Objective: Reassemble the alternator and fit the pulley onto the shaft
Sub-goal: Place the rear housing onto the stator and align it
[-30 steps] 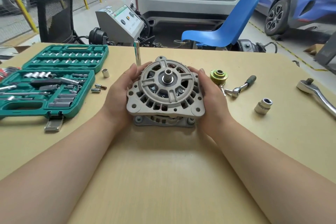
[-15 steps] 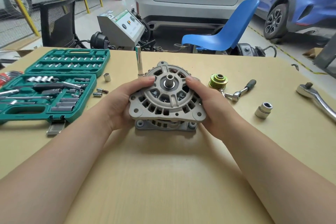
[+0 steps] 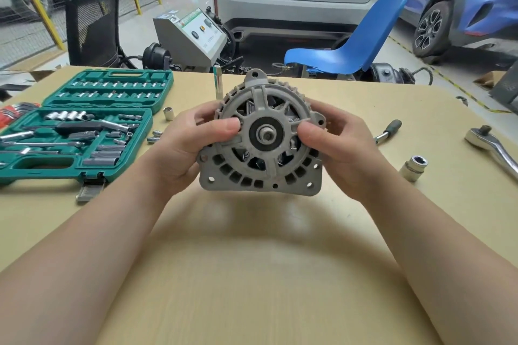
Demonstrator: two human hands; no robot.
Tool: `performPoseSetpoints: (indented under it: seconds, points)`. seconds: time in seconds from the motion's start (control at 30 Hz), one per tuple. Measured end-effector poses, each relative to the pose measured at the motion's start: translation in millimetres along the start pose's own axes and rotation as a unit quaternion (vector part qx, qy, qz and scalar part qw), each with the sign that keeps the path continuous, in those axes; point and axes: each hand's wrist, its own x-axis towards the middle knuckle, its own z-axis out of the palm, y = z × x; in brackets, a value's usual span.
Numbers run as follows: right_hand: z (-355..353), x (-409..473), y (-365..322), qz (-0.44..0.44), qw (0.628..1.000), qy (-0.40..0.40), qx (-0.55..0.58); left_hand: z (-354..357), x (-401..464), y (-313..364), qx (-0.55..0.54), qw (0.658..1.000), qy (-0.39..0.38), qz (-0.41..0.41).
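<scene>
Alternator (image 3: 262, 140) held clear above the tabletop (image 3: 252, 274), left hand (image 3: 179, 154) and right hand (image 3: 339, 151) both grasping its housing, bare shaft (image 3: 266, 135) pointing toward the camera between the thumbs; pulley not visible, right-side location unconfirmed.

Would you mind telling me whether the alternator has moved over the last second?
Yes. The alternator, gripped by both hands, has been lifted off the table and tipped so its shaft end faces the camera; the green socket case stayed put.
</scene>
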Motion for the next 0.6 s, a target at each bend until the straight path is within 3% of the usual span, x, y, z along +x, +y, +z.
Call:
performPoseSetpoints:
  seconds: [0.23, 0.6]
  points:
    - [-14.3, -1.5, 1.4, -0.003, 0.998, -0.054, -0.015, -8.8, -1.3, -8.6, 0.075, 0.996, -0.001, 0.053]
    - [-19.7, 0.3, 1.3, 0.0, 0.994, -0.084, -0.074, -12.3, 0.8, -12.4, 0.139, 0.988, -0.05, 0.039]
